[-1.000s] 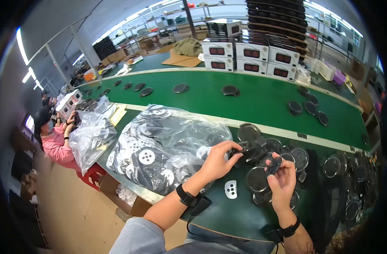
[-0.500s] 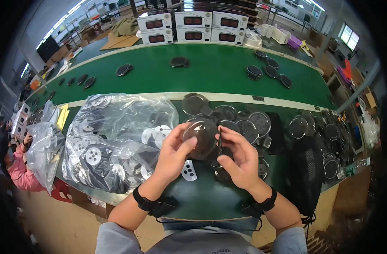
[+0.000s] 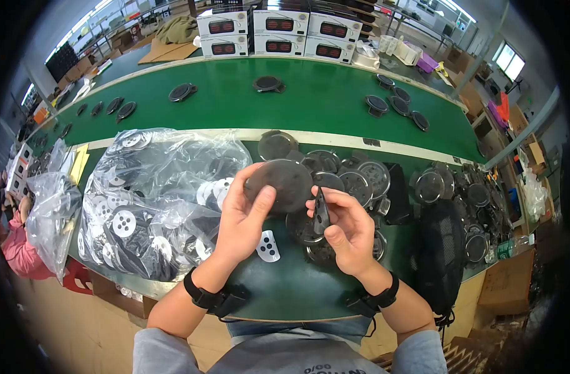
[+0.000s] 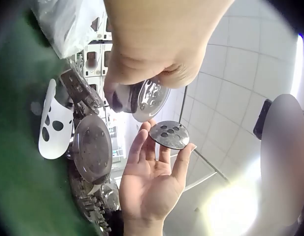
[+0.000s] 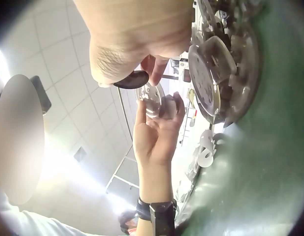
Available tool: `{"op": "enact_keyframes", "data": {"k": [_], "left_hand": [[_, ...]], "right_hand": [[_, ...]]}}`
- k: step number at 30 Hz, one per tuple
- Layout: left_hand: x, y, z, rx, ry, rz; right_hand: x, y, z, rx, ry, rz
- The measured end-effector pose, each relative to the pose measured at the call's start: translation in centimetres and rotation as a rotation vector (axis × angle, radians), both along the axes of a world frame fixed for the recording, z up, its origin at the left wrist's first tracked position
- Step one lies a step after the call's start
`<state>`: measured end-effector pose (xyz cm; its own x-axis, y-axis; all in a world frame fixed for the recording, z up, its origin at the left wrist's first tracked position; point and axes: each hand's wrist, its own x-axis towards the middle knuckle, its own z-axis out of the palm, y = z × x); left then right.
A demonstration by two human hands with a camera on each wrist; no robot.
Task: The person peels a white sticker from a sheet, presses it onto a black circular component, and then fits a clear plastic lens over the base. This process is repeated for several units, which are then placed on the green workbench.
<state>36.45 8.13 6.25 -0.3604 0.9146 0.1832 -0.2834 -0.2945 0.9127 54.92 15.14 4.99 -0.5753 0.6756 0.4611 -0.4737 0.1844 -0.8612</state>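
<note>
In the head view my left hand [image 3: 240,218] holds a round dark part [image 3: 284,186] with a clear glossy cover, thumb across its face. Close to its right, my right hand [image 3: 350,234] pinches a thin black plate [image 3: 321,213] seen nearly edge-on. From the left wrist, this plate [image 4: 170,134] shows several holes and rests on the fingertips, while the round part [image 4: 153,101] shows a raised clear rim. Below the hands lies a white plate with holes [image 3: 268,246] on the green table [image 3: 285,290].
To the left lies a clear plastic bag [image 3: 166,209] full of black and white plates. Behind and right of my hands are piled round parts [image 3: 360,184]. A black mesh bag [image 3: 444,249] lies further right. More round parts sit on the green belt [image 3: 316,109], with boxes [image 3: 279,34] behind.
The head view has swung right. My left hand has brought the round part from the pile to in front of me, beside the right hand. The black plate has tilted in the right fingers.
</note>
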Motion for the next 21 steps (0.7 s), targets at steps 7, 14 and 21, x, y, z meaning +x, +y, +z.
{"op": "enact_keyframes", "data": {"k": [7,14,21], "left_hand": [[0.7,-0.9,0.8,0.075,0.186,-0.135],[0.7,-0.9,-0.4,0.098,0.13,-0.261],[0.9,-0.8,-0.3,0.132,0.117,-0.281]], "right_hand": [[-0.1,0.1,-0.1,0.07,-0.058,-0.122],[0.1,0.5,-0.4,0.166,-0.061,-0.241],[-0.1,0.3,-0.5,0.147,-0.022,-0.239]]}}
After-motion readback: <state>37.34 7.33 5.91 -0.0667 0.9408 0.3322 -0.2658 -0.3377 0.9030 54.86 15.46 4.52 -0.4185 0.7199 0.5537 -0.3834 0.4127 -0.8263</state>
